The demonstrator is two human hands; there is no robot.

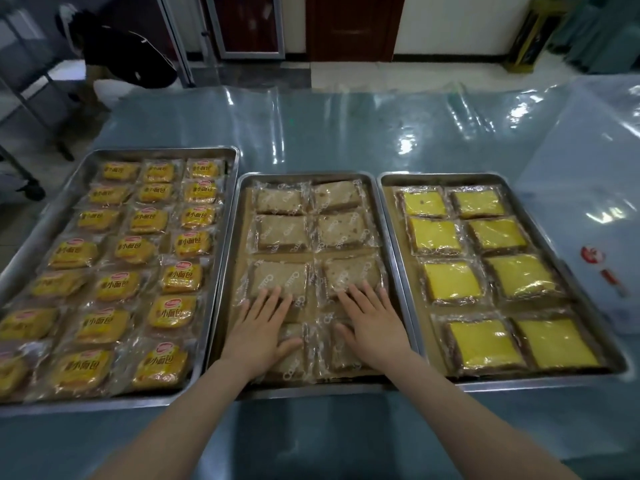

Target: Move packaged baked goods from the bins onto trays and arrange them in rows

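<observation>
Your three trays sit side by side with long sides running away from you: the middle tray (311, 390) has its left rim against the left tray (166, 151) and its right rim just beside the right tray (443, 175), so there is no free lane between them. Open room lies on the plastic-covered table (346, 126) beyond the far rims, and in a narrower strip between the near rims and you.

The brown cake packs (282, 232) lie in the middle tray, two across and four deep, each flat, with its long axis across the tray and its sealed ends to left and right. Small bread packs (149, 220) fill the left tray in three columns; yellow cake packs (434, 237) fill the right tray, two across.

Both your hands are flat and palm down, fingers straight and spread, gripping nothing. Your left hand (265, 323) rests over the near left pack (291, 362), fingertips reaching onto the pack above it (277, 275). Your right hand (374, 320) rests over the near right pack (341, 355), fingertips on the third-row pack (353, 271)
</observation>
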